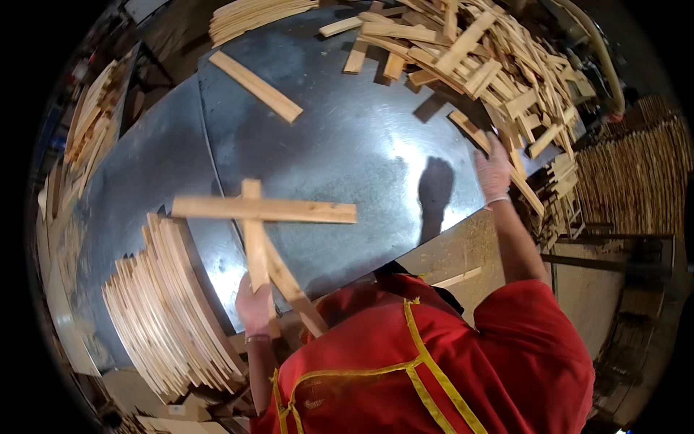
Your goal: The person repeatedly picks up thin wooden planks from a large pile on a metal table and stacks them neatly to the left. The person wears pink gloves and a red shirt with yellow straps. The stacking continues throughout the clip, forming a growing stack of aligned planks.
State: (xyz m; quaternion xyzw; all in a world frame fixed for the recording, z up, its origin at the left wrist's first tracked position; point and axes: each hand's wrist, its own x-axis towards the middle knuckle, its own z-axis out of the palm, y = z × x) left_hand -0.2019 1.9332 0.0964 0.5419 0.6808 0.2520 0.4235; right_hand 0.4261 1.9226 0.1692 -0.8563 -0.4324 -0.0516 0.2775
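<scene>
Slat (255, 253) — left hand (254, 307), fingers grasping near end; right hand (494, 173), grip unclear — best keep crosswise slat (303, 211) steady.

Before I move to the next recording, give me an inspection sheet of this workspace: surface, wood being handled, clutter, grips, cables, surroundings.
Surface: shiny metal tabletop, with a seam across it.
Wood being handled: a pale slat at the left grip, a crosswise slat over it and a slanting slat beside it.
Clutter: jumbled heap of slats at upper right; lone slat farther left.
Left grip: appears closed on the pale slat's near end.
Right grip: at an edge slat by the heap; hold unclear.
Cables: nothing certain; thick tan hose-like line at upper right.
Surroundings: stacked wood at right.
</scene>
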